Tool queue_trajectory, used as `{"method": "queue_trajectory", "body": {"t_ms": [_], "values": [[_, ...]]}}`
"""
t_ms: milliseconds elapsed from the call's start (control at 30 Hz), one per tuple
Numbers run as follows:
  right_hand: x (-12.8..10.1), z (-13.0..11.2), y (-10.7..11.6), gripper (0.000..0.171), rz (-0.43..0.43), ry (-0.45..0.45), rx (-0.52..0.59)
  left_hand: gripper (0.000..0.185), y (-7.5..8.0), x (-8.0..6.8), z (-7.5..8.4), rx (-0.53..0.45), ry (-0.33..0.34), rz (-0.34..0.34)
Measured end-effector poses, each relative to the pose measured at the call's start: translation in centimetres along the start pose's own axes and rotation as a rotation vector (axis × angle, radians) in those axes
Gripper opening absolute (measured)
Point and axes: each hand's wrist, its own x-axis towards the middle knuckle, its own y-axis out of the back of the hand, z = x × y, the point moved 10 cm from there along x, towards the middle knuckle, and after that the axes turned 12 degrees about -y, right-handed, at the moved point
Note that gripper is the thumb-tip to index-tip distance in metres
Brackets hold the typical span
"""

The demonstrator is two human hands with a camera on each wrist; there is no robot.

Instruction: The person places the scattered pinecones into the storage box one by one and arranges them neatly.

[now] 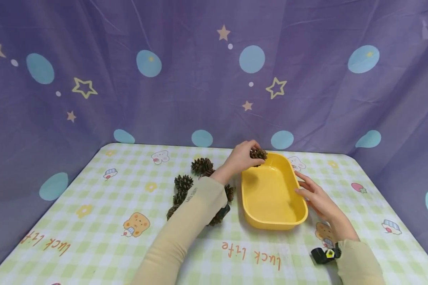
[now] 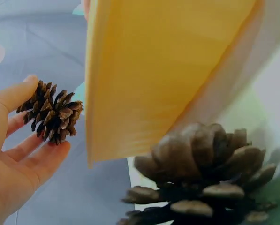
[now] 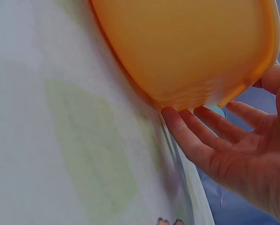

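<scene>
My left hand (image 1: 243,158) holds a brown pine cone (image 1: 258,155) between thumb and fingers at the far left corner of a yellow plastic basin (image 1: 274,190). In the left wrist view this pine cone (image 2: 53,112) shows just beside the basin wall (image 2: 154,79). My right hand (image 1: 316,198) is at the basin's right side, its fingertips against the outer wall (image 3: 182,56) and its thumb at the rim. Several more pine cones (image 1: 183,183) lie in a group left of the basin, partly hidden by my left forearm.
A checked tablecloth (image 1: 100,221) with cartoon prints covers the table. Behind it hangs a purple curtain (image 1: 185,103) with stars and blue ovals. One large pine cone (image 2: 200,178) stands close to the left wrist camera. A black wrist device (image 1: 324,255) sits at my right cuff.
</scene>
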Motion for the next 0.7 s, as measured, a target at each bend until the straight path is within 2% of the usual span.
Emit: {"method": "queue_trajectory", "body": {"t_ms": [267, 533, 700], "values": [[0.1, 0.0, 0.0, 0.067, 0.002, -0.001, 0.013, 0.037, -1.7, 1.0, 0.5, 0.019, -0.025, -0.034], [0.3, 0.2, -0.4, 0.067, 0.000, -0.003, 0.010, 0.035, -3.6, 1.4, -0.4, 0.014, 0.023, -0.101], [0.2, 0.1, 0.0, 0.066, 0.013, 0.000, 0.002, 0.037, -4.5, 1.6, -0.4, -0.011, 0.011, -0.127]]}}
